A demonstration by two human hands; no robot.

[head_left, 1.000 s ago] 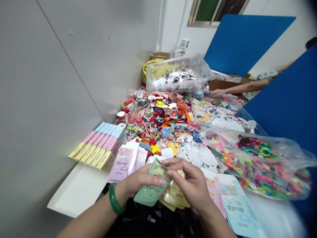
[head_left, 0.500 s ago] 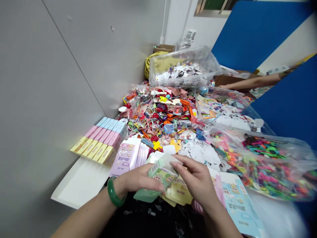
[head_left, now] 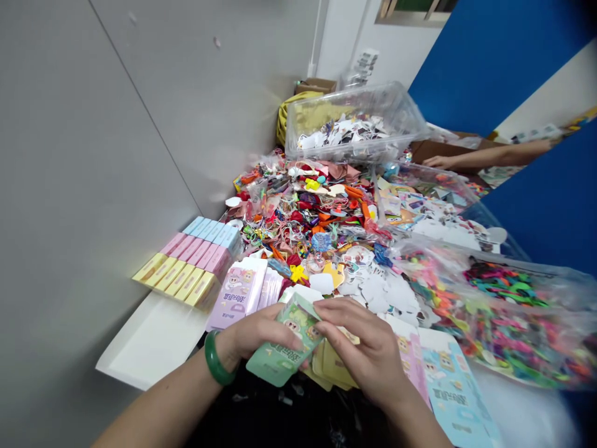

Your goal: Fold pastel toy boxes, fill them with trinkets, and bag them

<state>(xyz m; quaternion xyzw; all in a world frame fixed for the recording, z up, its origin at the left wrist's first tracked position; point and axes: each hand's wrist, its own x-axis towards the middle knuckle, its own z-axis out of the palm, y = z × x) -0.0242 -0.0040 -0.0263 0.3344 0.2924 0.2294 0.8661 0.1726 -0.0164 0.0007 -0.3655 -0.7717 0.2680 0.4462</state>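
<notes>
Grey, smooth wall panelling (head_left: 116, 155) fills the left side, and at its foot lies a shallow white open tray (head_left: 149, 342). Overlapping the tray's far end is a block of small boxes (head_left: 200, 254) set in tidy rows: yellow nearest, pink in the middle, pale blue farthest. Just right of it, flat purple cartons printed with cartoon figures (head_left: 236, 295) lie overlapped in a stack. Next comes the left hand (head_left: 254, 336), a glossy green bangle (head_left: 217, 361) around its wrist; it grips a light green printed carton (head_left: 275, 361), the thumb laid across the front face. The carton is held tilted at the near edge of the goods, its upper end leaning toward the right. Beyond it spreads a heap of small multicoloured trinkets (head_left: 303, 211), with a clear plastic bin (head_left: 403, 115) of white cut-out pieces behind. Flat yellow cartons (head_left: 333, 367) show between the two hands. The right hand (head_left: 366, 342), close beside the left, pinches the green carton's upper right edge with thumb and fingertips. Farther right lie a pink printed carton (head_left: 410, 351), a pale blue one partly over it, and a clear plastic bag of neon-coloured pieces (head_left: 517, 336); behind these, another person's bare forearm (head_left: 504, 157) reaches in past a blue panel (head_left: 555, 193).
</notes>
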